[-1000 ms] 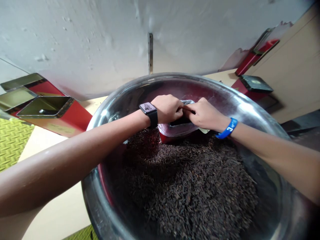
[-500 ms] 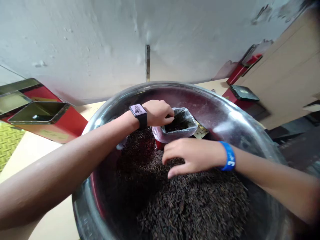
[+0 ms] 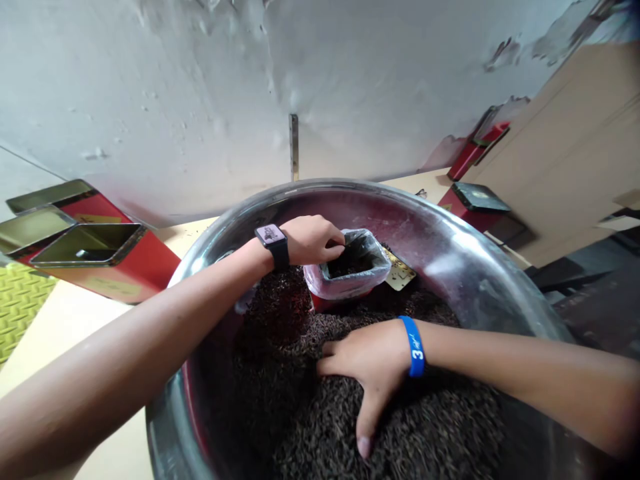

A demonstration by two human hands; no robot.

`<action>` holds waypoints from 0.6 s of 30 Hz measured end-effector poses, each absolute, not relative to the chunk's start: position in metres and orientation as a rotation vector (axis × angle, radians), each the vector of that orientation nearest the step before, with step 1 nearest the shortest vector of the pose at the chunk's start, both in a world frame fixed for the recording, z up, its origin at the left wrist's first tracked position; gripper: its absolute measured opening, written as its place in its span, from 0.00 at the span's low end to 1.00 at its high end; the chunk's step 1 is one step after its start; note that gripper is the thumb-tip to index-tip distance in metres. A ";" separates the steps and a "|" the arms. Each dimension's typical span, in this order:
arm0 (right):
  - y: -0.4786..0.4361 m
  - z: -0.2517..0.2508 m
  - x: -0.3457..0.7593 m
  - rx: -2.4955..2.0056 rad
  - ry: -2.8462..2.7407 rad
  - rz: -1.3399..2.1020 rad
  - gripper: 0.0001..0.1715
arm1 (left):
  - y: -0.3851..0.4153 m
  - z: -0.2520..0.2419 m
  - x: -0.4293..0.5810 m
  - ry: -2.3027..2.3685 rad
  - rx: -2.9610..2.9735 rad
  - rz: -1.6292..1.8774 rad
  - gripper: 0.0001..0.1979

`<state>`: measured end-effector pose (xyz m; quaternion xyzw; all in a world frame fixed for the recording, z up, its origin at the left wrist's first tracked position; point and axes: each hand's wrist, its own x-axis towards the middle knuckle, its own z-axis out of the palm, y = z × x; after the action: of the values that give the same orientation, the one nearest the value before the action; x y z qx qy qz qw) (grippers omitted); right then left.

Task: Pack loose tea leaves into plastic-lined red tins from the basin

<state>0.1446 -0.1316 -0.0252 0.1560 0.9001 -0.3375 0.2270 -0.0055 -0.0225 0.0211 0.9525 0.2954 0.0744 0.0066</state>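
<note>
Inside a wide metal basin (image 3: 445, 257), seen in the head view, dark dry leaves (image 3: 425, 427) lie heaped toward the near side, and toward the far side sits the piece being worked on: a red tin (image 3: 320, 304) lined with a clear plastic bag (image 3: 350, 285), its mouth open and some dark leaves within. What has just changed is the right hand (image 3: 367, 350), marked by a blue wristband (image 3: 416, 347): it has left the bag's mouth and come down onto the heap. Its grip is wide, thumb spread away from the fingers, whose tips are sunk among the leaves; whether they hold any cannot be told. The left hand (image 3: 311, 241), wearing a watch (image 3: 274, 245), stays at the bag's left edge, its grip narrow and seemingly pinched on the plastic. This suggests that the work is now divided, one hand steadying the bag and the other at the leaves. Just right of the tin lies a gold-coloured plate (image 3: 400, 273). Left of the basin, open red tins (image 3: 147, 263) lean above a pale surface (image 3: 120, 380).
</note>
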 end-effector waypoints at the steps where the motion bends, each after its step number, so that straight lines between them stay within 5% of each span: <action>1: -0.132 -0.026 0.143 0.420 2.452 -0.925 0.47 | -0.022 0.021 -0.006 0.916 2.977 0.241 0.15; 6: -0.131 -0.015 0.143 0.375 2.552 -0.855 0.29 | -0.025 0.027 -0.007 0.940 2.958 0.265 0.15; 13: -0.108 0.049 0.154 0.571 2.930 -0.871 0.19 | -0.023 0.031 -0.014 1.048 2.926 0.381 0.16; 18: -0.081 0.052 0.170 1.104 3.140 -0.314 0.16 | -0.018 0.028 -0.016 1.005 2.894 0.357 0.18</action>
<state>0.1699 -0.0807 0.0519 0.3285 0.9345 -0.0934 -0.1005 -0.0162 -0.0177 0.0282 0.9379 0.3257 0.1156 0.0288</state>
